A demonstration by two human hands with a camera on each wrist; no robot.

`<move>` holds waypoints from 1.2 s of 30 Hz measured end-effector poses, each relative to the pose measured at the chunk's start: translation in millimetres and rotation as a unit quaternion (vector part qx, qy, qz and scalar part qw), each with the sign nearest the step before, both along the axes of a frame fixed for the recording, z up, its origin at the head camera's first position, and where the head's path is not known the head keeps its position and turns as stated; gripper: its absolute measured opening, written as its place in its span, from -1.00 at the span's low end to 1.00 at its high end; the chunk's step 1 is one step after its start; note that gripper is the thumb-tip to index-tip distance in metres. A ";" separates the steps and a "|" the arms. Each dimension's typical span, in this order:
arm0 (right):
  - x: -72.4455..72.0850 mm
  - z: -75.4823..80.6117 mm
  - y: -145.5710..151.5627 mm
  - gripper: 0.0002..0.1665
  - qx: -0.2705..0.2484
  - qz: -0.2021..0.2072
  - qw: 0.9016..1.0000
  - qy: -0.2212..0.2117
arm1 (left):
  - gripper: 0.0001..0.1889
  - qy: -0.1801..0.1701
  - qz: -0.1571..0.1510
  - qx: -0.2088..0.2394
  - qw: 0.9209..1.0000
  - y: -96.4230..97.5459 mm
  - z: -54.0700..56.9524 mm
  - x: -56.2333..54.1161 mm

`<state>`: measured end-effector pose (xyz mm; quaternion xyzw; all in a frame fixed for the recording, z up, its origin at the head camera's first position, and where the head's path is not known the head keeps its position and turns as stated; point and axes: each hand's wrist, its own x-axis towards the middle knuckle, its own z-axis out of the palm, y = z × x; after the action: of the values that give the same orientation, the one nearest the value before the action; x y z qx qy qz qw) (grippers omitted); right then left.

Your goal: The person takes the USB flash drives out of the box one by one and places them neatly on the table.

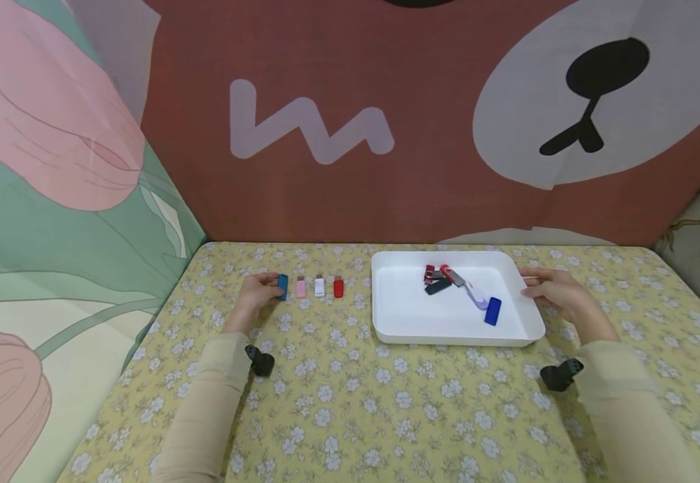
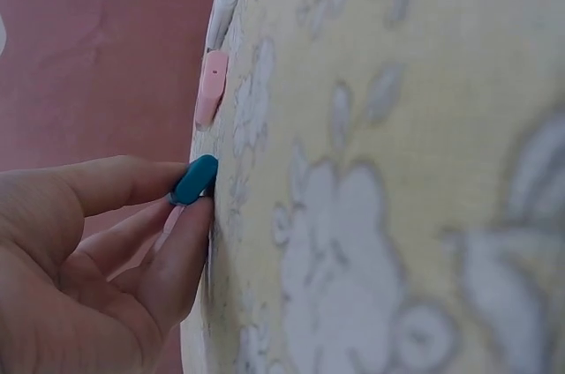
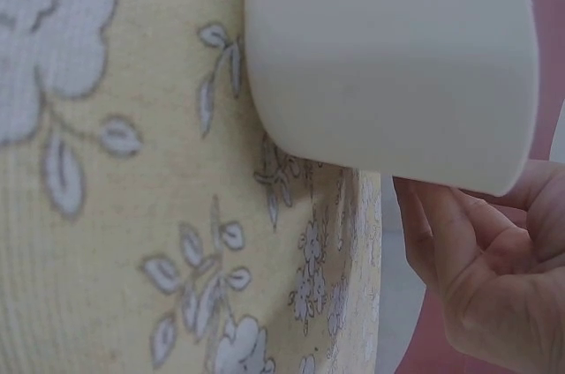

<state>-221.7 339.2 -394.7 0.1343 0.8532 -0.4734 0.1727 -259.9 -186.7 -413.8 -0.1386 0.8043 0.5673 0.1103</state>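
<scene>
My left hand pinches a teal-blue USB flash drive between thumb and fingers, close over the tablecloth. To its right stand a pink flash drive, a white one and a red one, spaced in a row with their plugs pointing away from me. My right hand grips the right end of a white tray, thumb at the rim and fingers against the outer wall. Inside the tray lie a blue flash drive, a red swivel one, a lilac one and dark ones.
A yellow flowered cloth covers the table. Behind the table's far edge hangs a brown fabric backdrop with a cartoon face. Another printed cloth hangs along the left side. Each wrist carries a small black camera.
</scene>
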 end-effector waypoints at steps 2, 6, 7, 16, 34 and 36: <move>-0.1 -0.8 0.8 -0.22 0.000 -0.002 1.000 0.000 | -0.49 0.001 -0.002 -0.004 1.000 0.3 0.1 0.4; -0.3 -1.9 1.9 -0.22 0.000 -0.003 1.000 -0.001 | -0.50 0.007 -0.005 -0.014 1.000 0.5 -0.3 0.6; -0.3 -2.1 2.0 -0.22 0.000 -0.003 1.000 -0.002 | -0.51 0.007 -0.003 -0.015 1.000 0.6 -0.7 0.5; -0.3 -2.9 3.7 -0.21 0.001 0.002 1.000 -0.003 | -0.52 0.011 -0.003 -0.027 1.000 -0.3 -3.6 1.0; -0.3 -0.4 2.3 -0.21 -0.005 0.007 1.000 0.001 | -0.53 0.011 -0.001 -0.047 0.999 -4.8 -0.1 4.2; -0.3 -0.1 2.0 -0.21 -0.005 0.006 1.000 0.001 | -0.53 0.014 -0.001 -0.048 0.999 -6.0 0.5 4.3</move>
<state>-221.9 341.2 -394.7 0.1274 0.8517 -0.4770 0.1755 -255.6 -192.7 -413.2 -0.1347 0.8322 0.5297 0.0933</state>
